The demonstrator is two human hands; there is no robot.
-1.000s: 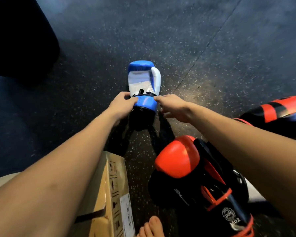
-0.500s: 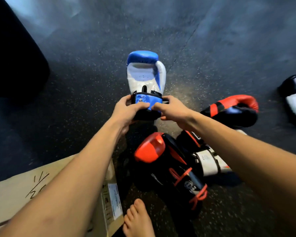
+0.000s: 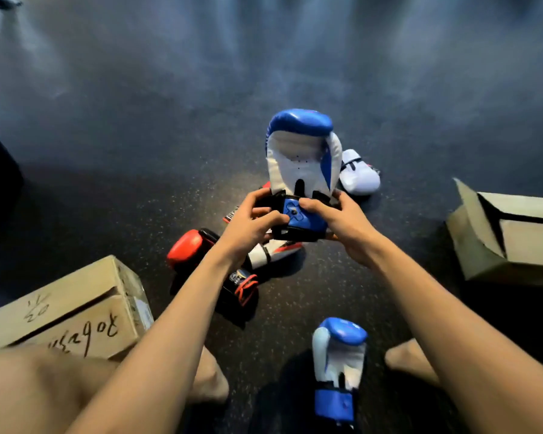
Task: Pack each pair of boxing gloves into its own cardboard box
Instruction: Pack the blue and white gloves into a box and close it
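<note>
Centre frame, left hand (image 3: 251, 227) and right hand (image 3: 342, 225) both grip the cuff of a raised blue-and-white glove (image 3: 301, 158), its mate (image 3: 339, 364) lying lower centre between cardboard boxes (image 3: 76, 308).

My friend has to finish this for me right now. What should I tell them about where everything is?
Hands: left hand and right hand grip the cuff of the upright blue glove.
The second blue glove lies on the floor between the feet; red glove and white glove farther out.
No glove shows in the left box or right box.
Nothing visibly packed; all pairs remain.
</note>
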